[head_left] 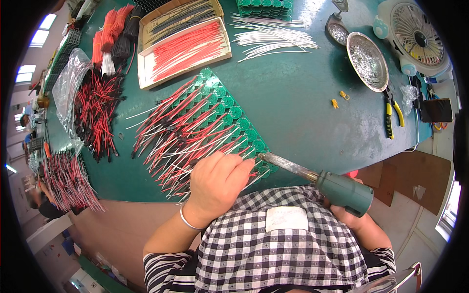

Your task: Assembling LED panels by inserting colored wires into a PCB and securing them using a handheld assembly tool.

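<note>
Lying on the green bench (303,105), a panel of round green circuit boards (236,112) is set aslant in front of the person, with red, white and black wires (171,129) spread across its left side and over the bench beside it. At the panel's near corner, the left-hand grip (215,183) is curled closed, and a wire appears to be pinched at the fingertips, though which one cannot be told. A dark green soldering gun (344,193) is grasped in the right-hand grip (344,215), which is partly hidden behind the tool's body; its metal tip is brought to the panel's edge, just beside the left fingertips.

Farther back, loose red wires (188,46) are held in a cardboard tray (185,70), and white wires (273,39) are laid out to its right. On the left, red and black leads (97,112) are heaped next to a clear plastic bag (71,90). On the right, silvery scraps (366,63) are contained in a metal bowl (377,87), which is placed near a fan (420,39); yellow-and-black pliers (389,117) are laid nearer the person.
</note>
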Demonstrator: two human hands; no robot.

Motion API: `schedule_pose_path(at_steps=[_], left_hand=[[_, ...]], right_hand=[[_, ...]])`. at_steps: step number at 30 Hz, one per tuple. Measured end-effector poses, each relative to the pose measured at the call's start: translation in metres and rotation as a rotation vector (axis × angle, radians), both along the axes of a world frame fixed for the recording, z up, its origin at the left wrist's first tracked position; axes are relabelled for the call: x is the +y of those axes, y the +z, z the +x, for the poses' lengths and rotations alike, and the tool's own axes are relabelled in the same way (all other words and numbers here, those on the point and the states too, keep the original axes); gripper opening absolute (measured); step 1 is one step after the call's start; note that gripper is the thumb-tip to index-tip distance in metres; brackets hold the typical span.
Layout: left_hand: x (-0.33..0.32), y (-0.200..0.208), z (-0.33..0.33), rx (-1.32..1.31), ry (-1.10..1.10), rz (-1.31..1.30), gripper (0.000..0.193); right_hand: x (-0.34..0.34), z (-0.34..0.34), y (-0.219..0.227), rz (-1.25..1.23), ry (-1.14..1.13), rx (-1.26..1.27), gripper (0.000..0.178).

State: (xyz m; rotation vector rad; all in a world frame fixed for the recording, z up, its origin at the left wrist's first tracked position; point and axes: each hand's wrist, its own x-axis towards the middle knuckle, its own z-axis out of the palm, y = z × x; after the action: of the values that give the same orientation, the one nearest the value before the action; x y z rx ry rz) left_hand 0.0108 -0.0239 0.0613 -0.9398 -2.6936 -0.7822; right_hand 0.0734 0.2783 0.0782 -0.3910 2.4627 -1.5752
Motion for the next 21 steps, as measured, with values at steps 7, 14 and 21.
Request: schedule_pose_path(at_steps=[7,14,21], left_hand=[[0.001,-0.001,0.000,0.004,0.002,0.000,0.033],[0.001,0.001,0.000,-0.010,0.008,-0.010,0.032],[0.002,0.002,-0.001,-0.016,0.005,-0.029,0.031]], right_hand=[[0.001,-0.001,0.002,0.058,0.034,-0.015,0.021],[0.003,-0.008,0.007,0.177,0.120,0.171,0.027],[0.006,0.007,0.016,-0.163,-0.080,-0.315,0.024]])
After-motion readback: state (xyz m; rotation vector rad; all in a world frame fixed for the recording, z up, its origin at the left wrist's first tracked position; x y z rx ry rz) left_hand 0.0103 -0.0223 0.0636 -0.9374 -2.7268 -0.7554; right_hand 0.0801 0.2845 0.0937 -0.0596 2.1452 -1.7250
